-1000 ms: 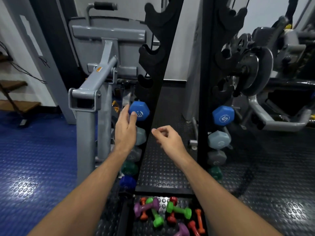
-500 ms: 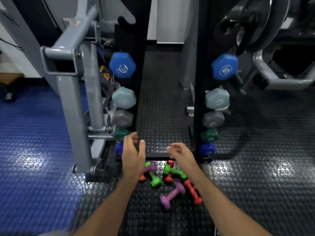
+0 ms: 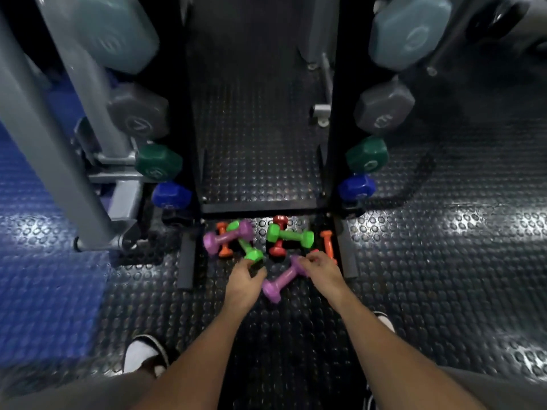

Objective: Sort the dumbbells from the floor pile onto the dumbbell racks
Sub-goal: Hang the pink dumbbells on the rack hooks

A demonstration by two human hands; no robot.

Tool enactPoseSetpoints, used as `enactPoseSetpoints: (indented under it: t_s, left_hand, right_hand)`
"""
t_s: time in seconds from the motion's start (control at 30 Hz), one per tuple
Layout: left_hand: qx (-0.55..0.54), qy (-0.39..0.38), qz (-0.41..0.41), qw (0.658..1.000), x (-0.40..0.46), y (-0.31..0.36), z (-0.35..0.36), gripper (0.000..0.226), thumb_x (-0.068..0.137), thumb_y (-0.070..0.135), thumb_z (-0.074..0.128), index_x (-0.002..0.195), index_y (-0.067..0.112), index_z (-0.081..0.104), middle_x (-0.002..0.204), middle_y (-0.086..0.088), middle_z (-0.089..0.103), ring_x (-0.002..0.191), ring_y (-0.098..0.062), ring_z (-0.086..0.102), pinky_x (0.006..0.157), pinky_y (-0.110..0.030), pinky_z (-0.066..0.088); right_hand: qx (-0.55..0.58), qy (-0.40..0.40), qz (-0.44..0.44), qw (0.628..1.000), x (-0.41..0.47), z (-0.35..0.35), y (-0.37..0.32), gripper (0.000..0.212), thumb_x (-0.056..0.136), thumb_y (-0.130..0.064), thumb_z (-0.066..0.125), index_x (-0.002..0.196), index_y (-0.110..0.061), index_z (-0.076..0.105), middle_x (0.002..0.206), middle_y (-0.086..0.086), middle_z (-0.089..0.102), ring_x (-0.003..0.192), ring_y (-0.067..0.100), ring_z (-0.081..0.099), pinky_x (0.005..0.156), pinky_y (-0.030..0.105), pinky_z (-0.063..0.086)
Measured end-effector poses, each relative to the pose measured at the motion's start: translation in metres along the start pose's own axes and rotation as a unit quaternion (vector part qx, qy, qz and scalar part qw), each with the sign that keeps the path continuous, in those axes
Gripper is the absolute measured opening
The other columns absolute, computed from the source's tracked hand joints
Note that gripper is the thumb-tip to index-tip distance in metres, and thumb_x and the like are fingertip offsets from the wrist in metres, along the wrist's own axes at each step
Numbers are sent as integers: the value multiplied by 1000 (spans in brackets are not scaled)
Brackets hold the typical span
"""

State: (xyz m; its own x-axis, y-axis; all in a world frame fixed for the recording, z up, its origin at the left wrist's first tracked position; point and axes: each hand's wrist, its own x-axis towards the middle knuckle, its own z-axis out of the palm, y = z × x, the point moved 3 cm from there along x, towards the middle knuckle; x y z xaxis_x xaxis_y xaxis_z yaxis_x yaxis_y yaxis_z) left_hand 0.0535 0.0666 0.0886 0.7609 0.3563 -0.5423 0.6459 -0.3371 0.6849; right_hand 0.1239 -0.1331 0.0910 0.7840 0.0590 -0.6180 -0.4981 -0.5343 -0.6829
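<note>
Since the purple vinyl-coated dumbbell (image 3: 281, 280) lies slantwise between both hands, its far head under the right hand's (image 3: 321, 269) curled fingers, the left hand (image 3: 244, 281), half-closed and empty, sits beside its shaft.

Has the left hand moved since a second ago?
Yes. The left hand went from the blue dumbbell high on the rack down to the floor pile, by the green dumbbell.

Head camera looks steeply down, near floor (image 3: 444, 261).

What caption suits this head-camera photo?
Both bare hands, left hand and right hand, reach a purple dumbbell in the colourful floor pile.
</note>
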Motion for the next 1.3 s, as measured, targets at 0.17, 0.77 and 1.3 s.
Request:
enactPoseSetpoints:
  t_s: [0.17, 0.77, 1.3]
  left_hand:
    - [-25, -31, -73, 997, 24, -25, 42, 59, 101, 35, 59, 153, 13, 43, 147, -11, 56, 131, -28, 54, 108, -35, 39]
    - [-192, -55, -285, 938, 66, -100, 120, 29, 95, 42, 68, 96, 13, 61, 83, -1, 64, 80, -20, 59, 84, -35, 53]
    - [-232, -8, -281, 931, 73, -99, 119, 29, 95, 21, 69, 116, 11, 52, 93, -7, 69, 73, -15, 66, 78, -42, 62]
  right_hand:
    - [-45, -9, 11, 999, 36, 11, 27, 49, 96, -48, 68, 133, -18, 62, 115, 4, 69, 104, 23, 65, 92, 35, 50]
    - [-199, -35, -8, 979, 104, 40, 69, 67, 99, -31, 67, 157, -12, 39, 155, 14, 48, 135, 32, 54, 113, 41, 43]
    - [-231, -21, -63, 971, 112, 46, 74, 30, 99, -16, 66, 128, -8, 64, 107, 11, 72, 94, 27, 68, 88, 38, 54]
